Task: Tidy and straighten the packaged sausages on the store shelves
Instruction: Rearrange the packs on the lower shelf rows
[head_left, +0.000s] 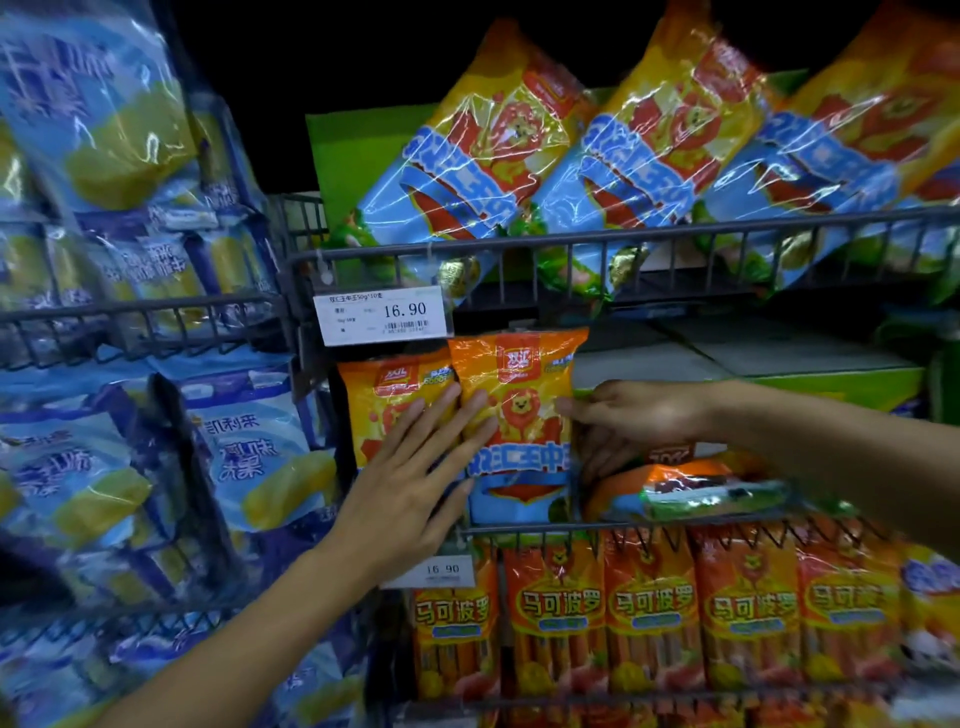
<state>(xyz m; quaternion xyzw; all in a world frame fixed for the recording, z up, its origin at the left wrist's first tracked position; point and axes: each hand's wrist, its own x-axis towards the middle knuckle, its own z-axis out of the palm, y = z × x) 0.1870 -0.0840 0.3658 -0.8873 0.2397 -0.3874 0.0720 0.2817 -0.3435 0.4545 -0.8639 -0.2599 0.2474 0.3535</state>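
Squaring up this orange sausage pack (519, 415) is the job right now, and I've got both hands on it. My left hand (415, 467) is closest to the camera, fingers straight and spread, pressing flat on the pack's left edge where it overlaps the neighbouring pack (384, 405). My right hand (623, 421) comes in from the other side, fingers curled around the pack's right edge, thumb on the front. So the pack stands upright between my two hands, on the middle shelf behind the wire rail (623, 527).

To do this well, I reckon I should keep the left palm flat as a stop, nudge with the right until the pack sits flush beside its neighbour, and seat the bottom behind the rail so it doesn't slump.

Just right of my right hand, a toppled pack (685, 488) lies on its side, probably next. Farther back and up, the price tag (382, 314) hangs on the upper rail, with bigger packs (649, 150) leaning above.
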